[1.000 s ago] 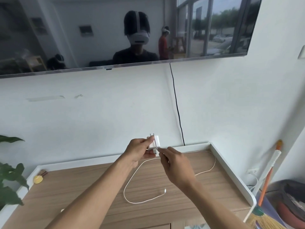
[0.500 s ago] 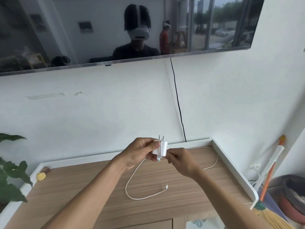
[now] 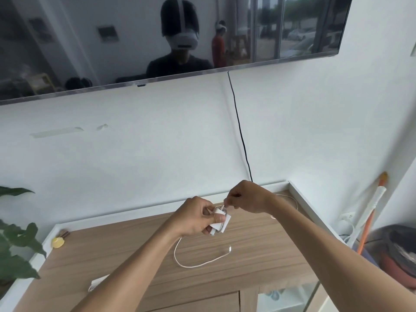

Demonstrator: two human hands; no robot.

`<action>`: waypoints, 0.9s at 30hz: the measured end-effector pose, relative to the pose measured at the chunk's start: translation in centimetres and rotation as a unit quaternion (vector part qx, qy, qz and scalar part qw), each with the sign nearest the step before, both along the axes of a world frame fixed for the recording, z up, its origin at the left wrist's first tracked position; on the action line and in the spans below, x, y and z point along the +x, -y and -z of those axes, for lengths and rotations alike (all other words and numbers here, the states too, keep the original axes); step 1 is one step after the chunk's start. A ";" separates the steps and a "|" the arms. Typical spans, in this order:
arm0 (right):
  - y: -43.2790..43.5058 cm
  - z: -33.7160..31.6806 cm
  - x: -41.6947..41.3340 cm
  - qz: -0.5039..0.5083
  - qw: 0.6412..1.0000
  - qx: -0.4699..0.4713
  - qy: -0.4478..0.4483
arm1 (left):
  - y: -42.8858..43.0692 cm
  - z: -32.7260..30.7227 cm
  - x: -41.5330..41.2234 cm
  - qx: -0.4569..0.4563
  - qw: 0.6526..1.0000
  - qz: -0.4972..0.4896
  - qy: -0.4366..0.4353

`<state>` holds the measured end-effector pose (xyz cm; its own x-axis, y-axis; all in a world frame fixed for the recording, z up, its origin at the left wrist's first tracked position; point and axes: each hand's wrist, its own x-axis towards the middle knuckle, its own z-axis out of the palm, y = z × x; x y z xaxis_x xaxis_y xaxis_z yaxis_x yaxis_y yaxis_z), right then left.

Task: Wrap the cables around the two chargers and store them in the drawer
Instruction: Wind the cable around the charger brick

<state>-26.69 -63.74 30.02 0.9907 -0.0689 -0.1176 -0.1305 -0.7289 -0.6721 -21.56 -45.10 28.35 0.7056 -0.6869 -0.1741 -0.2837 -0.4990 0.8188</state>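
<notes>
My left hand [image 3: 193, 218] grips a white charger block [image 3: 221, 221] above the wooden cabinet top [image 3: 258, 248]. My right hand [image 3: 246, 197] pinches the white cable just above the charger, close to its prongs. The rest of that white cable [image 3: 198, 263] hangs from the charger and loops over the wood, ending in a small plug [image 3: 229, 248]. A second white charger [image 3: 98, 283] lies near the front edge, partly hidden by my left forearm. The drawer front [image 3: 202, 301] sits below the top, shut.
A white raised rim [image 3: 308, 206] borders the cabinet top. A small yellow object [image 3: 58, 242] lies at the back left corner. A plant [image 3: 15, 244] stands at left, a broom [image 3: 369, 219] and a dark bin [image 3: 398, 253] at right. A black cord [image 3: 242, 136] hangs from the wall screen.
My right hand has risen from beside the charger to above it, carrying the cable up over the block. My left hand has tilted the charger. The loose loop on the wood has shortened.
</notes>
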 end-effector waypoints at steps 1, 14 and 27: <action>-0.1 0.0 0.0 0.007 1.000 -0.008 0.001 | 0.0 0.2 0.0 -0.008 1.000 -0.019 -0.006; -4.1 0.6 -0.6 0.058 0.975 -0.168 0.132 | -0.1 0.6 1.1 -0.104 0.972 -0.171 -0.122; -6.9 4.9 -3.1 0.124 0.939 0.011 0.321 | 0.3 -1.3 2.0 -0.254 0.891 -0.241 -0.291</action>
